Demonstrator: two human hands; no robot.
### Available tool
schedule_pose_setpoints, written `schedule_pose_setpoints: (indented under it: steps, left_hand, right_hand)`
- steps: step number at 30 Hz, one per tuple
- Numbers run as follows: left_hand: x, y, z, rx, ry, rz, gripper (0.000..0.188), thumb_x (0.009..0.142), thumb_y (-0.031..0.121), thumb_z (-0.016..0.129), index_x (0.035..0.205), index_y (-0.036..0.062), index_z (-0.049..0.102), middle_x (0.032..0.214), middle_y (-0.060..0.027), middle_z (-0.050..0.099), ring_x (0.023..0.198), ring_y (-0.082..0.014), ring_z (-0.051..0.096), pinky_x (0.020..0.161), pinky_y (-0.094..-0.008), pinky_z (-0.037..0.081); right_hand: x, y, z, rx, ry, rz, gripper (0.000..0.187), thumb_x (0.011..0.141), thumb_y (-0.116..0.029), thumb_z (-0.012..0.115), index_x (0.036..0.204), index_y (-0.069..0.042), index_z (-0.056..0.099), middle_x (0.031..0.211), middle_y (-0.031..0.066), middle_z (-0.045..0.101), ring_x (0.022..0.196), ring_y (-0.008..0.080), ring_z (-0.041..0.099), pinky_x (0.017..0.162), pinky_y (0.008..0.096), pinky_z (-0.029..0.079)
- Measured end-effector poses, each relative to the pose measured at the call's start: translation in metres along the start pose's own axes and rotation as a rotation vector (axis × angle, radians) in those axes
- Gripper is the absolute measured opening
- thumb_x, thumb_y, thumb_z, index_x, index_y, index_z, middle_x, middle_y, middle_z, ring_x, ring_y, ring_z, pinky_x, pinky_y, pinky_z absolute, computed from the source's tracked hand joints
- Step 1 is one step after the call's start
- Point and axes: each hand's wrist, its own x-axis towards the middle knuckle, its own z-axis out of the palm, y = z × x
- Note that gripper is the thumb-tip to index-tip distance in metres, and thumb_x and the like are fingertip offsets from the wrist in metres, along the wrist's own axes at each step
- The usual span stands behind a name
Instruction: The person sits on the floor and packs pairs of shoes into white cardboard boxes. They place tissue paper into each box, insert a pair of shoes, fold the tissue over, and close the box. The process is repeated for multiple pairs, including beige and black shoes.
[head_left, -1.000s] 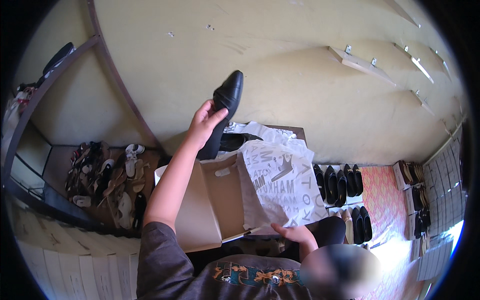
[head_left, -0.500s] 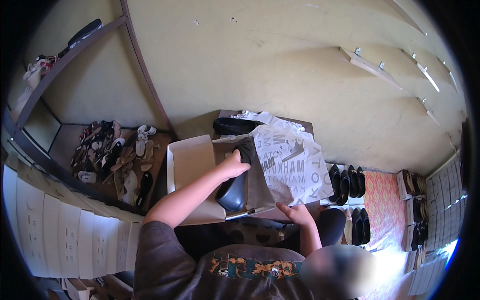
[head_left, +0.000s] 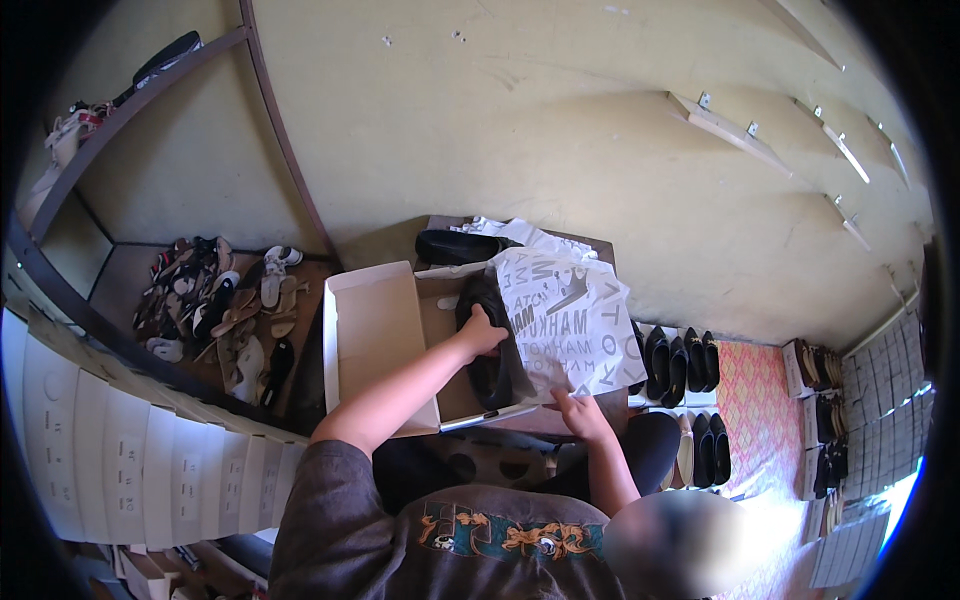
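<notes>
My left hand [head_left: 484,336] is closed round the middle of a black shoe [head_left: 490,385]. The shoe lies lengthwise along the right side of an open shoebox [head_left: 368,345], whose lid lies folded back on the left. Printed white tissue paper [head_left: 568,325] spreads out of the box to the right, next to the shoe. At the paper's near edge, my right hand [head_left: 580,413] pinches it between thumb and fingers. A second black shoe [head_left: 460,247] rests beyond the box, on the small table [head_left: 605,255].
Left of the table, sandals and shoes [head_left: 215,310] are piled on a low shelf. White shoeboxes [head_left: 150,465] stand stacked at the near left. Pairs of flat shoes [head_left: 680,362] sit on boxes to the right. Wooden brackets [head_left: 730,130] stick out from the wall.
My left hand has moved the shoe to the right, against the paper, and turned it straighter along the box. The paper's right part has drawn inward with my right hand at its edge.
</notes>
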Motion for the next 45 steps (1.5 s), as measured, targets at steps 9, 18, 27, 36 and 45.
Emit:
schedule_pose_setpoints:
  steps: [9,18,27,36,45]
  left_hand:
    - [0.009,-0.027,0.005,-0.373,-0.16,-0.062,0.098,0.076,0.006,0.058,0.137,0.017,-0.018,0.103,-0.0162,0.049,0.082,-0.0262,0.055,0.076,-0.0427,0.05]
    - [0.033,-0.033,0.0,-0.115,-0.267,-0.043,0.068,0.076,0.009,0.056,0.133,0.005,0.021,0.103,-0.0166,0.051,0.082,-0.0261,0.057,0.077,-0.0424,0.049]
    - [-0.005,-0.024,0.018,1.223,0.153,0.454,0.06,0.067,0.037,0.065,0.113,-0.0003,0.053,0.122,-0.0162,0.044,0.119,-0.0327,0.037,0.097,-0.0632,0.021]
    - [-0.001,-0.011,0.024,1.378,-0.055,0.353,0.069,0.065,0.038,0.064,0.119,-0.0008,0.05,0.128,-0.0164,0.041,0.125,-0.0318,0.032,0.094,-0.0713,0.012]
    - [0.003,-0.03,0.026,1.273,0.056,0.434,0.069,0.067,0.038,0.062,0.122,-0.0002,0.048,0.131,-0.0162,0.039,0.126,-0.032,0.031,0.095,-0.0708,0.007]
  right_hand:
    - [0.003,-0.006,0.003,-0.294,0.018,-0.152,0.043,0.079,-0.006,0.051,0.121,0.002,0.044,0.115,0.0122,0.05,0.107,0.0247,0.046,0.092,0.0327,0.037]
    - [0.001,-0.021,0.004,-0.346,-0.025,-0.276,0.052,0.075,-0.005,0.055,0.125,0.002,0.041,0.123,0.0141,0.045,0.116,0.0265,0.039,0.1,0.0321,0.027]
    - [-0.004,-0.016,0.0,-0.231,-0.096,-0.149,0.057,0.078,-0.008,0.061,0.129,0.002,0.036,0.129,0.0133,0.041,0.12,0.0242,0.036,0.102,0.0321,0.024]
    - [-0.003,-0.018,0.005,-0.223,-0.165,-0.195,0.065,0.079,-0.012,0.063,0.133,0.003,0.029,0.138,0.014,0.031,0.129,0.0242,0.025,0.106,0.0327,0.017]
    - [-0.011,-0.016,0.012,-0.285,-0.205,-0.192,0.071,0.076,-0.011,0.064,0.135,0.003,0.026,0.138,0.0138,0.03,0.129,0.0245,0.025,0.106,0.033,0.016]
